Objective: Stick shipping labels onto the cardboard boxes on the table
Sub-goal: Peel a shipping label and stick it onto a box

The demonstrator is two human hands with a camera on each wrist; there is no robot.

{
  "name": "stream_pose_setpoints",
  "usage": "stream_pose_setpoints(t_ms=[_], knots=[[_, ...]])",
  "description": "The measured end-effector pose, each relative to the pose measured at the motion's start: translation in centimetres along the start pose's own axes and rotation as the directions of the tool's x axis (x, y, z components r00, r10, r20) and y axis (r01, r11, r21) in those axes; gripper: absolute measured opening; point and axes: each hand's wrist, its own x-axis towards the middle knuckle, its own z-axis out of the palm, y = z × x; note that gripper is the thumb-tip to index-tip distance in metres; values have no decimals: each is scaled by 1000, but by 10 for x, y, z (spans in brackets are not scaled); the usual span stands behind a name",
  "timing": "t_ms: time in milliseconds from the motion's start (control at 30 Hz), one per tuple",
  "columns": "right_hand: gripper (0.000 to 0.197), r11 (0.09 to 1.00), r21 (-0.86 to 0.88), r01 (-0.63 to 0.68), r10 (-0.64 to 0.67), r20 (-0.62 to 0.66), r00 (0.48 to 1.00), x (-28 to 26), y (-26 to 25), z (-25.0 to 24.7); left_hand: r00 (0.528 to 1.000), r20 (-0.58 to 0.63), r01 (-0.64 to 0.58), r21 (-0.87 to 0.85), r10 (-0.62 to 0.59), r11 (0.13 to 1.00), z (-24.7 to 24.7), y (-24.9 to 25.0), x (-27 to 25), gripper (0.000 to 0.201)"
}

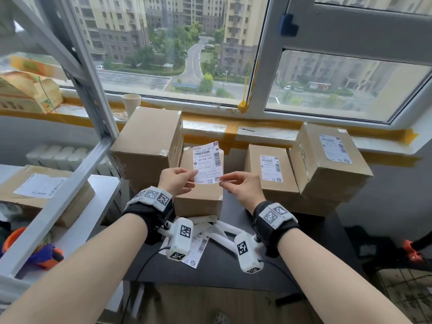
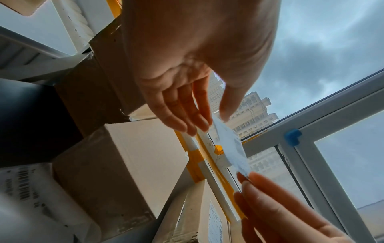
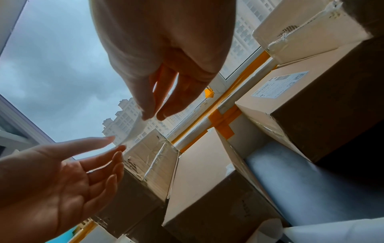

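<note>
Shipping label held up in both hands over a dark tabletop stacked with cardboard boxes below a window.

A grey shelf frame (image 1: pixel 77 146) stands at the left. Along the tabletop's (image 1: pixel 224 274) far edge, under the window sill (image 1: pixel 264 133), sit a tall box (image 1: pixel 147 146), a low unlabelled box (image 1: pixel 198 197) and two labelled boxes (image 1: pixel 273 174). More labels (image 1: pixel 198 246) lie on the bare near strip, with open tabletop to the right of them. The left hand (image 1: pixel 174 181) pinches the label's (image 1: pixel 208 163) lower left edge, fingers loosely extended. The right hand (image 1: pixel 242 187) pinches its lower right corner between thumb and forefinger. The label hangs in the air above the low box, printed face toward the person, long axis upright and tilted slightly right.
</note>
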Motion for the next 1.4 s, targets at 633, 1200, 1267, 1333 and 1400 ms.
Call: stream_pose_setpoints(t_ms=[633,1200,1267,1333,1400], knots=[[12,943,-73,-324,329,59,943,75,54,15,996,-73,54,107,-46,993,22,-32,68,6],[17,829,-469,-305,372,56,926,108,66,45,953,-300,106,482,51,870,22,-54,98,15],[18,808,-500,-312,381,40,924,109,67,47,944,-326,119,487,53,865,22,-54,98,19],[20,797,-510,-323,391,29,920,111,68,48,941,-335,125,488,53,864,22,-55,100,21],[21,792,-512,-332,393,14,919,113,68,49,944,-327,121,488,52,864,21,-55,102,22]])
